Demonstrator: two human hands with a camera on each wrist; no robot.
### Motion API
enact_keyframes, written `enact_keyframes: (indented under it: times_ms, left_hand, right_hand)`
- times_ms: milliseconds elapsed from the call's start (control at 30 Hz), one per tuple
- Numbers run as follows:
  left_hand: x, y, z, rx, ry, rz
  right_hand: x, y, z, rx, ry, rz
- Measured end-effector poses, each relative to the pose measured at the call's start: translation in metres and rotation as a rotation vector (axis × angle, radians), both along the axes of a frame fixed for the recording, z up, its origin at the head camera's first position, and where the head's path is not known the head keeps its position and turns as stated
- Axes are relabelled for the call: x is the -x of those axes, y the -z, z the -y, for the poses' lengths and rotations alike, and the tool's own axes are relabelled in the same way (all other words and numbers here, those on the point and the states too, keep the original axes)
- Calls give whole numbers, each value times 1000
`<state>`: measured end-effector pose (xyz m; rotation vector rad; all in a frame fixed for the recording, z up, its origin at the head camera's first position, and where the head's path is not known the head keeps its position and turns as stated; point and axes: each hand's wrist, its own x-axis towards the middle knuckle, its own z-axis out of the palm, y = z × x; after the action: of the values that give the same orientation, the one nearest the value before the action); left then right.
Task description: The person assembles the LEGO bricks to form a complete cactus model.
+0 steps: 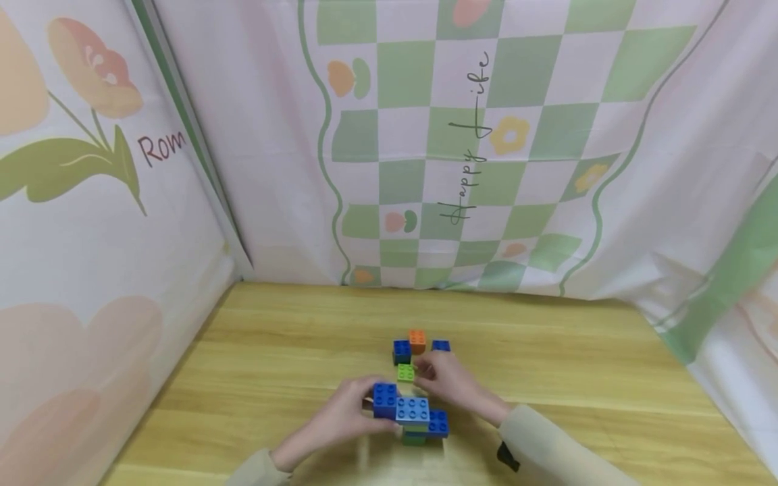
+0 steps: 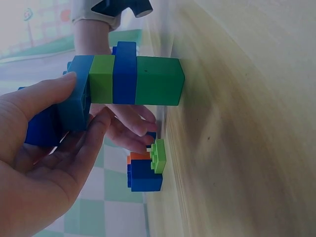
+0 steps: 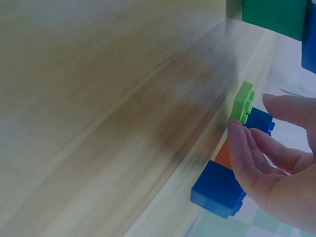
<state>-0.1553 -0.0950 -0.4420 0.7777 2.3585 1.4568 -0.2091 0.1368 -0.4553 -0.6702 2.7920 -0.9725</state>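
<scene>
- Far L: white side curtain [image 1: 36, 256], flower print, "Rom" lettering.
- L hand [image 1: 346, 408]: gripping upper part of a brick stack, thumb on near side, fingers on far side.
- Dk blue brick [image 1: 385, 399]: atop L end of light blue brick [image 1: 412, 410], nr fingers.
- Far-L blue brick [image 1: 402, 351]: on table [image 1: 292, 337], far of stack.
- Lime brick [image 1: 406, 373]: flat on table, studs up, just nearer than far-L blue brick.
- Under light blue brick, top to btm: lt green brick [image 2: 102, 79], lower blue brick [image 2: 124, 74] jutting R, dk green brick [image 2: 158, 81].
- Orange brick [image 1: 417, 339]: just R of far-L blue brick.
- Far-R blue brick [image 1: 440, 345]: partly hidden by R hand.
- R hand [image 1: 450, 381]: fingers loosely bent, thumb & fingertips parted, at lime brick's R edge; contact unclear.
</scene>
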Motion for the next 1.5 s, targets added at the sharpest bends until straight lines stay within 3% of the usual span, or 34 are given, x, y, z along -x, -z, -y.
enact_keyframes:
  times_ms: [533,733,1167,1500]
  left_hand:
    - [0,-2,-1,13,-2,-10]
    - [0,-1,-1,6,1,-8]
    - [1,-1,-1,-5,8,-17]
    - [-1,0,1,-5,-9,-4]
  right_hand:
    - [5,4,7,-39,37,-43]
    - [7,3,9,-72,49,-11]
    - [6,3,10,-78,14,-32]
    - [5,4,11,-112,42,57]
